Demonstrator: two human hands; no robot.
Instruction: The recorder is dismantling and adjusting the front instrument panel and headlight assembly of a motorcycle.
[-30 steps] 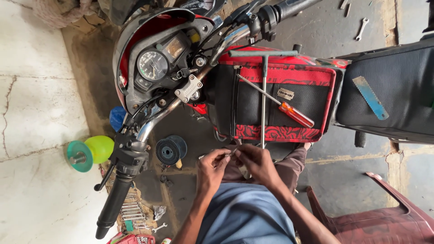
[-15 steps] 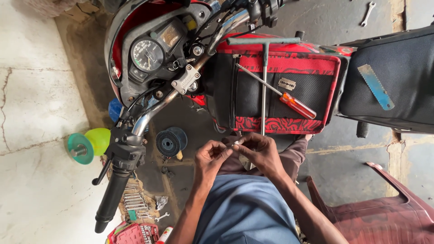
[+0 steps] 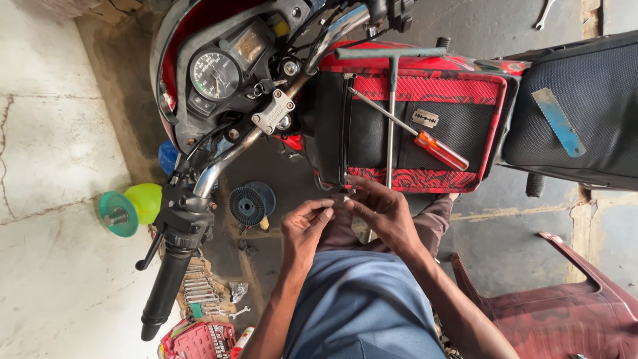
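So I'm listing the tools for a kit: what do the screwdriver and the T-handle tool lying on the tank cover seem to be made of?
Screwdriver: clear orange handle, probably plastic, glossy; thin grey shaft, bare metal by its sheen.
T-handle tool: dull grey bar and stem throughout, apparently steel, unpainted.
Tank cover: black and red fabric, matte, with stitched edging.

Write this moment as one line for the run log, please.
left hand: pinching something tiny, too small to tell | right hand: fingertips meeting it | above: screwdriver, T-handle wrench on tank bag

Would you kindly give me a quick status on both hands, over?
Left hand and right hand pinching something small, too tiny to identify. T-handle wrench and screwdriver rest on tank cover.
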